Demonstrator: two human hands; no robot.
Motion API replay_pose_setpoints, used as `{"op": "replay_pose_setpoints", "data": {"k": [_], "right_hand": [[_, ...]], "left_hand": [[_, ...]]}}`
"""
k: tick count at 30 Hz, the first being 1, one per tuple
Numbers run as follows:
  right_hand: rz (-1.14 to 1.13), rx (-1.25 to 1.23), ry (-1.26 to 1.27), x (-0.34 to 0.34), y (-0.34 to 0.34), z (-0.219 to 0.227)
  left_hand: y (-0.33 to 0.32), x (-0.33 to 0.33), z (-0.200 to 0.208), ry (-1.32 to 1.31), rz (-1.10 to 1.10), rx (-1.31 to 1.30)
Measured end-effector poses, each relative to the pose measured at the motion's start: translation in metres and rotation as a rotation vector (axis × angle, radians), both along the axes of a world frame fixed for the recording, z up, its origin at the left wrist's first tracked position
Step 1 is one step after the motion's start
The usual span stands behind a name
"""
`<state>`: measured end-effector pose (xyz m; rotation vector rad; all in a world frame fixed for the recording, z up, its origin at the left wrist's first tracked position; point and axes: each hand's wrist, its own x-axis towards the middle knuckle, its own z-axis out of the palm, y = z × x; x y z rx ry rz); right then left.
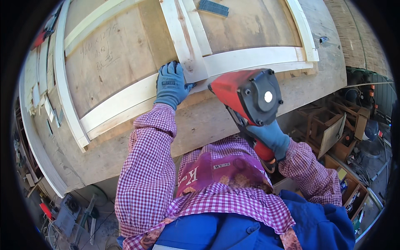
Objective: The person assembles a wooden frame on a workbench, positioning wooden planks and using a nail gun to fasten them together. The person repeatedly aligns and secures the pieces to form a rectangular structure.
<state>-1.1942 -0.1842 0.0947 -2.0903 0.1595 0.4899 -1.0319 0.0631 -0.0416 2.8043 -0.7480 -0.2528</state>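
In my right hand [273,139], wearing a blue glove, is a red and black nail gun [227,85], gripped by its handle. The tool is over the near edge of the workbench, right of my left hand and in front of the frame. My left hand [171,85], also gloved in blue, lies on the near rail [121,106] of a pale wooden frame. Its fingers stretch forward beside an upright wooden slat [189,50], and the thumb sits spread near that slat's end. The gun's nose is hidden from this view.
A plywood sheet [112,54] with pencil marks lies under the frame on the workbench [204,129]. A dark strip of fasteners [213,7] rests at the far side. Wood offcuts [50,108] lie at the left. Wooden furniture pieces [333,125] and an open drawer box [354,191] stand at the right.
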Motion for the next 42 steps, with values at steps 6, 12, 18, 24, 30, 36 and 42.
{"op": "replay_pose_setpoints", "data": {"k": [6,12,18,24,30,36,42], "right_hand": [[-0.353,0.206,0.219,0.000,0.006,0.008],[-0.228,0.189,0.043,-0.018,0.003,0.001],[-0.426,0.314,0.250,-0.007,0.006,-0.014],[-0.358,0.211,-0.069,-0.014,-0.006,-0.007],[-0.288,0.315,-0.112,0.017,0.003,0.011],[-0.361,0.412,0.234,0.035,0.006,-0.026],[-0.212,0.270,0.182,0.040,0.005,-0.016]], "left_hand": [[-0.001,0.002,-0.001,-0.027,-0.009,0.028],[0.001,0.001,-0.004,-0.053,-0.017,-0.028],[0.005,0.002,-0.008,-0.063,-0.012,-0.039],[0.004,0.004,-0.005,-0.053,-0.027,0.021],[0.008,0.002,-0.008,-0.046,-0.006,0.000],[0.008,0.000,-0.011,-0.011,0.001,-0.049],[0.009,0.002,-0.013,-0.015,0.025,-0.090]]}}
